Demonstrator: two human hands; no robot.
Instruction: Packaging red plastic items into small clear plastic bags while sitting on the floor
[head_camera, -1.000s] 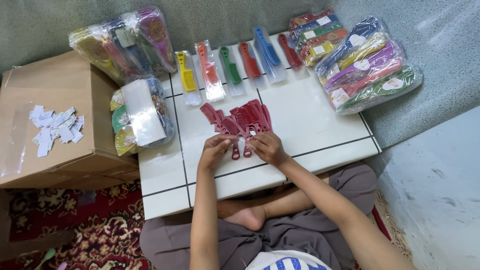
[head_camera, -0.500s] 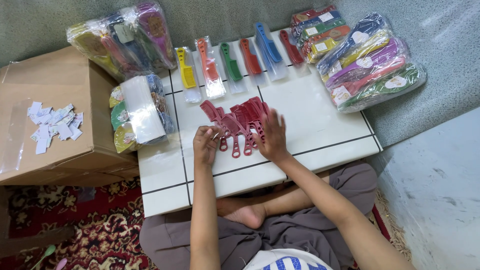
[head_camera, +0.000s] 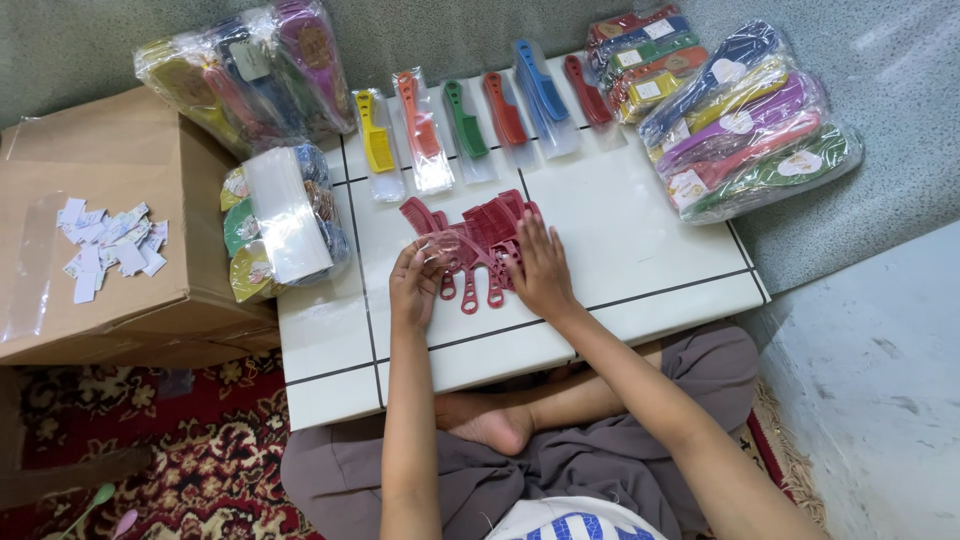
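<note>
Left hand (head_camera: 418, 285) pinching one dark red comb (head_camera: 447, 252) from the fanned pile (head_camera: 495, 228) mid-board (head_camera: 640, 240); right hand (head_camera: 541, 270) open, flat, pinning the rest steady.

Six clear sleeves in a row at the table's far edge: yellow comb (head_camera: 377, 146), orange (head_camera: 420, 128), green (head_camera: 466, 120), red (head_camera: 506, 108), blue (head_camera: 540, 84), dark red (head_camera: 587, 91). Wrapped multicolour comb bundles far left (head_camera: 250, 75), far right (head_camera: 750, 125). Small stack (head_camera: 640, 62). Bundle of round packs, probably, at left edge (head_camera: 283, 222). Cardboard box (head_camera: 110, 200) with white paper labels (head_camera: 105, 248).
</note>
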